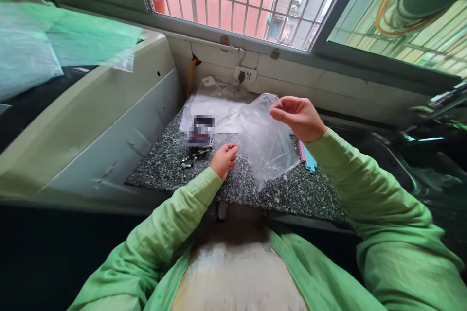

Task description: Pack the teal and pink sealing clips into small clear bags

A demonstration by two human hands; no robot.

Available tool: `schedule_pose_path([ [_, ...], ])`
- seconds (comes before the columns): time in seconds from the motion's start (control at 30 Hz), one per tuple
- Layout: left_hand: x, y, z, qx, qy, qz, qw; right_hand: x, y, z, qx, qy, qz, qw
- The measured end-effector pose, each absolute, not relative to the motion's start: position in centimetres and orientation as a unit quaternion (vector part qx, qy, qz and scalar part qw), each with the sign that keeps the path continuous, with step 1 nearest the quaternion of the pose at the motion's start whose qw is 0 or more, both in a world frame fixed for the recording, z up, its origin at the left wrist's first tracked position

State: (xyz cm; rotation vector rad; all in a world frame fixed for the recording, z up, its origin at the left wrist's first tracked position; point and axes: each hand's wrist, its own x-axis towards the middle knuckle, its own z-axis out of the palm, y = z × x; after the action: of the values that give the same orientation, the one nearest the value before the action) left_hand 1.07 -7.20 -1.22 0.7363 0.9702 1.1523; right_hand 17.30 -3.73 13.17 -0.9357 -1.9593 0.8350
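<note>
A clear plastic bag (268,143) hangs loose over the speckled stone counter (233,182). My right hand (297,115) pinches its upper right edge between thumb and fingers. Close to the bag's left side, my left hand (225,159) is closed with the fingertips together; what they hold, if anything, I cannot make out. Behind lie more clear plastic sheets or bags (215,104). A small box (200,131) with a blurred front stands left of the bag, and a dark, shiny chain-like object (195,156) lies before it. Flat pink and blue strips (309,159) lie beneath my right wrist.
To the left stands a pale appliance (142,121) with green translucent sheeting (83,34) above it. A wall socket (248,74) with a plug sits behind the counter, below a barred window (237,0). At the right are a sink (396,155) and a metal tap (447,99).
</note>
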Motion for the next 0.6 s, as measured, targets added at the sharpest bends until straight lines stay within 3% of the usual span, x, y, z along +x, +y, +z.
schedule_pose_path([
  [0.17, 1.8, -4.8, -0.1, 0.356, 0.400, 0.551, 0.640, 19.0, -4.0, 13.9, -0.377, -0.757, 0.317, 0.429],
  [0.33, 3.0, -2.4, 1.3, 0.381, 0.372, 0.520, 0.668, 20.9, -3.6, 13.8, -0.389, -0.736, 0.308, 0.461],
  [0.6, 0.7, -2.7, 2.7, 0.427, 0.401, 0.513, 0.627, 24.6, -2.8, 13.0, -0.451, -0.693, 0.270, 0.494],
])
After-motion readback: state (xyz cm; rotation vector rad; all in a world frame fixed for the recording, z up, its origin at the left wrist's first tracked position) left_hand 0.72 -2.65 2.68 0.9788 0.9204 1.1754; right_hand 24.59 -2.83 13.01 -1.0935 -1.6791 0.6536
